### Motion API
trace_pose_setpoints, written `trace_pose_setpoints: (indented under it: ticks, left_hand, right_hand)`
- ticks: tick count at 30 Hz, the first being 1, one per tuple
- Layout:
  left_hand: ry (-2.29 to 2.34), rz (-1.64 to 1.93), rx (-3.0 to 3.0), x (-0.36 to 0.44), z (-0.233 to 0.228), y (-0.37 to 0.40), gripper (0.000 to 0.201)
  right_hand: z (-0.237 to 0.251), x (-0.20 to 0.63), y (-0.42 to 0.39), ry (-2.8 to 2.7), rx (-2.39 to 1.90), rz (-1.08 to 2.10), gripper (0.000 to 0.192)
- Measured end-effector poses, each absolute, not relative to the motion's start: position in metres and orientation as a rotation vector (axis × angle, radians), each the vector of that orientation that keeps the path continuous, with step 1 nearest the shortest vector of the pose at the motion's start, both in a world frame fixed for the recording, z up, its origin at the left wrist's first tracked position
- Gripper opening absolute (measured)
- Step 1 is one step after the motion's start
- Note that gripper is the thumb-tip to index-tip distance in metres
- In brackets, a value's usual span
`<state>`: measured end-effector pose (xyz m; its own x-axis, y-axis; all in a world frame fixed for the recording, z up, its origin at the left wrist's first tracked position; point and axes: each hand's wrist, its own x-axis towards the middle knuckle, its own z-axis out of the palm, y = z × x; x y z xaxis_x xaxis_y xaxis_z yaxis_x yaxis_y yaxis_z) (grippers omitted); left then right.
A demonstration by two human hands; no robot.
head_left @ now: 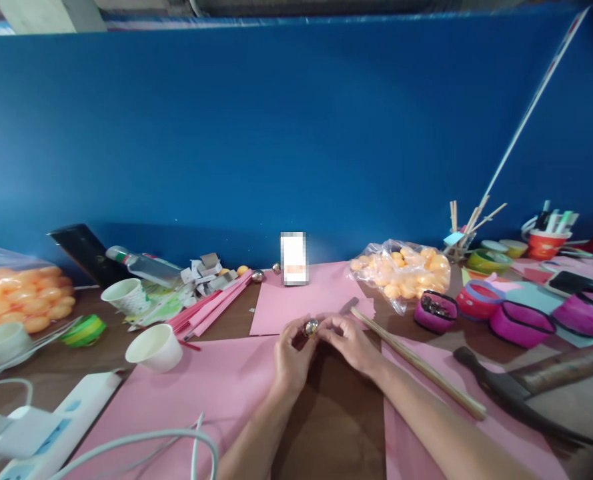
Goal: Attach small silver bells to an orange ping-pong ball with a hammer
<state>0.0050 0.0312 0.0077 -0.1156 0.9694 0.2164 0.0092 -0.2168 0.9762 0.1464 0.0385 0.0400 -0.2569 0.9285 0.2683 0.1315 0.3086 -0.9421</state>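
White cables and a white power strip lie nearest, at the lower left, on a brown wooden table spread with pink paper sheets. Two bare forearms reach forward over the gap between the sheets. Both hands meet at the table's middle: the left hand and the right hand pinch a small shiny metal ball between their fingertips, fingers curled narrow around it, just above the paper. Being round, the ball shows no long axis or pointing direction.

Just right of the hands a long wooden stick lies diagonally, running from near the hands toward the lower right. Beyond it a dark hammer rests on the table.

Left of the hands, a white paper cup lies tipped on its side with its mouth toward the left, and a second paper cup stands behind it. A clear bag of orange balls sits at the far left.

Farther right, magenta pouches lie open; one small magenta pouch holds dark metallic pieces. Behind it, another clear bag of orange balls slumps on the table. A red cup holding pens stands at the far right.

At the back, a blue wall panel rises across the whole view.
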Motion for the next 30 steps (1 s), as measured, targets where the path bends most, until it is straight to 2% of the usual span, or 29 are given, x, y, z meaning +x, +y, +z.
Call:
trace_pose_setpoints:
  ticks: [30]
  left_hand:
    - [1.224, 1.485, 1.449, 0.0042, 0.0104, 0.0295, 0.032]
  right_hand:
    - [0.0396, 0.1463, 0.0380, -1.684, -0.995, 1.026, 0.020]
